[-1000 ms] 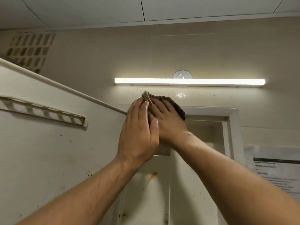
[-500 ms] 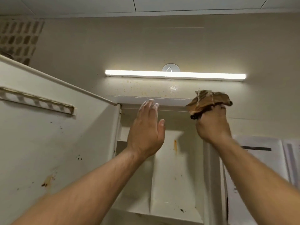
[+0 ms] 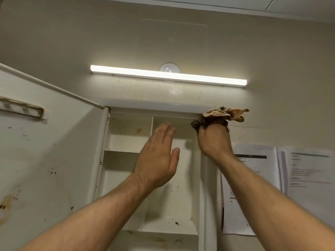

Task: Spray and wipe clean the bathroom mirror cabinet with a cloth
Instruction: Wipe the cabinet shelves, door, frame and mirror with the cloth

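Observation:
The white mirror cabinet (image 3: pixel 155 104) hangs on the wall with its door (image 3: pixel 49 151) swung open to the left, showing stained inner shelves (image 3: pixel 123 151). My right hand (image 3: pixel 213 140) grips a bunched brown cloth (image 3: pixel 223 114) at the cabinet's top right corner. My left hand (image 3: pixel 157 160) is raised flat in front of the open cabinet, fingers straight, holding nothing and touching nothing that I can see.
A lit tube lamp (image 3: pixel 168 76) is fixed to the speckled wall just above the cabinet. Printed paper sheets (image 3: pixel 306 171) are stuck to the wall on the right. The door carries brown spots and a small rail (image 3: pixel 23 110) on its inner face.
My hands, pressed together on the cloth at the cabinet top a second ago, have separated. My right hand carried the cloth to the top right corner; my left hand dropped lower.

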Tool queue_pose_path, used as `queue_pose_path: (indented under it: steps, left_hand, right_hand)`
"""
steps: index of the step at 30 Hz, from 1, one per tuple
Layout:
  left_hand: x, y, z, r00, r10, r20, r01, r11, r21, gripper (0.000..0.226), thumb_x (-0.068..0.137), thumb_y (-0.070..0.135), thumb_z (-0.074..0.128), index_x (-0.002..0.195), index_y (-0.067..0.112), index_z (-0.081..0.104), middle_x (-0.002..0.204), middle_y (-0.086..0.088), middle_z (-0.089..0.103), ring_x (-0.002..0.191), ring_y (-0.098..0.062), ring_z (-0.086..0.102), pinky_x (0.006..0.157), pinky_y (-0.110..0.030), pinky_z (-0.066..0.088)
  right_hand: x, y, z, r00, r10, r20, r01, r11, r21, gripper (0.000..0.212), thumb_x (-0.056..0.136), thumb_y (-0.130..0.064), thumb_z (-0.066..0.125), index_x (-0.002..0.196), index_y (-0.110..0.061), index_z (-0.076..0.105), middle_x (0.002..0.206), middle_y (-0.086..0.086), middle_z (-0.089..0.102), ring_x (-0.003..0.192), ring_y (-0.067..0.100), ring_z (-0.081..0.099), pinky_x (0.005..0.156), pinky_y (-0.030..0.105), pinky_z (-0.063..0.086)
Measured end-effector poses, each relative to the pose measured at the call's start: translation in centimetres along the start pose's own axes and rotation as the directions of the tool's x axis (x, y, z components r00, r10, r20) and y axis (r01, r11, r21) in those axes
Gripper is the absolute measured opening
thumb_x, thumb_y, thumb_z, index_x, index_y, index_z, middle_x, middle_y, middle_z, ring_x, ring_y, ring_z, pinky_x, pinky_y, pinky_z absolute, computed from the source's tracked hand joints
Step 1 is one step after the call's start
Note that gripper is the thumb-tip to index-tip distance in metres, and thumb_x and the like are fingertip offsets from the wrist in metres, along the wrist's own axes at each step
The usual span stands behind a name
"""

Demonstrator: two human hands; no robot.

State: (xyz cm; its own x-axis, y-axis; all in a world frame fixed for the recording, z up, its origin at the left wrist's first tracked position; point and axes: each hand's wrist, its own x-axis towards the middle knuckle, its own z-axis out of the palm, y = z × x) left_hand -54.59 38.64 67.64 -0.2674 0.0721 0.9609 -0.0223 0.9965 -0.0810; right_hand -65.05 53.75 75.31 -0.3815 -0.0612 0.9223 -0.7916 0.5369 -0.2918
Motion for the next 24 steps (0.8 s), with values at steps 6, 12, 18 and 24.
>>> queue_pose_path:
  steps: [6, 12, 18, 24]
  left_hand:
    - [-2.6, 1.9, 2.5, 0.997, 0.008, 0.073, -0.003, 0.998, -0.069, 0.061, 0.103, 0.039, 0.041, 0.156, 0.009, 0.034, 0.166, -0.008, 0.029, 0.154, -0.022, 0.023, 0.124, -0.030, 0.015]
    - [-5.7, 3.1, 4.6, 0.994, 0.025, 0.109, -0.010, 0.991, -0.136, 0.063, 0.104, 0.035, 0.045, 0.159, 0.008, 0.030, 0.168, -0.008, 0.025, 0.156, -0.020, 0.018, 0.127, -0.035, 0.018]
    - [-10.3, 2.8, 6.9, 0.912, 0.340, 0.229, -0.319, 0.939, -0.128, 0.075, 0.094, 0.018, 0.050, 0.161, 0.003, 0.021, 0.171, -0.014, 0.015, 0.159, -0.027, 0.011, 0.129, -0.043, 0.010]
    - [-15.2, 1.1, 6.7, 0.924, 0.271, 0.269, -0.257, 0.962, -0.088, 0.071, 0.092, 0.013, 0.053, 0.158, 0.000, 0.031, 0.168, -0.018, 0.023, 0.157, -0.031, 0.020, 0.129, -0.043, 0.011]
  right_hand:
    - [-15.8, 4.2, 4.4, 0.990, 0.109, -0.090, -0.069, 0.930, 0.360, 0.016, 0.102, -0.013, 0.059, 0.114, -0.023, 0.063, 0.102, -0.014, 0.057, 0.097, -0.016, 0.055, 0.090, 0.001, 0.040]
    - [-15.2, 4.8, 3.7, 0.978, 0.114, 0.174, -0.153, 0.962, 0.226, 0.027, 0.107, -0.033, 0.046, 0.101, -0.017, 0.067, 0.099, 0.000, 0.066, 0.088, 0.010, 0.061, 0.074, 0.025, 0.047]
    - [-19.8, 5.1, 6.5, 0.962, 0.101, 0.254, -0.165, 0.956, 0.243, 0.042, 0.109, -0.007, 0.043, 0.146, 0.011, 0.043, 0.130, -0.009, 0.068, 0.129, -0.005, 0.054, 0.112, 0.020, 0.036]
    - [-28.7, 7.4, 6.5, 0.902, 0.336, 0.272, -0.426, 0.803, 0.418, 0.029, 0.099, -0.008, 0.066, 0.127, -0.009, 0.062, 0.110, 0.007, 0.073, 0.103, 0.039, 0.065, 0.079, 0.010, 0.052]
